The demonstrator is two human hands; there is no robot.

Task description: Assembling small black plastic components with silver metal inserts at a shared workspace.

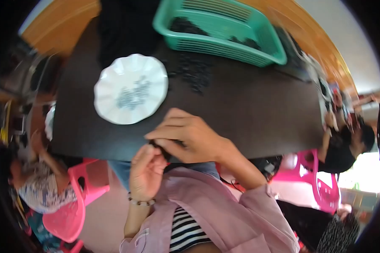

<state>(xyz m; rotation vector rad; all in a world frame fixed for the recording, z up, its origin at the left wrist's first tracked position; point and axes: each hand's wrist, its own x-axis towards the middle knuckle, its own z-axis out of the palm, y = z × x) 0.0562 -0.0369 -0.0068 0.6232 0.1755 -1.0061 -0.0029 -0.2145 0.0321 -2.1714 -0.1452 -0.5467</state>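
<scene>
Both hands meet at the near edge of a dark table (249,109). My right hand (190,135) pinches a small dark piece (161,148) between thumb and fingers. My left hand (147,170), with a bead bracelet on its wrist, grips the same piece from below. A white scalloped plate (131,88) with a grey pattern lies just beyond the hands. Behind it sits a pile of small dark pieces (194,71) on the table. A teal plastic basket (219,29) holding more dark pieces stands at the far edge.
Pink plastic chairs stand at the left (76,198) and right (316,177) of the table. One person sits at the lower left (38,185), another at the right (346,147). Cluttered items line the table's right end (321,80).
</scene>
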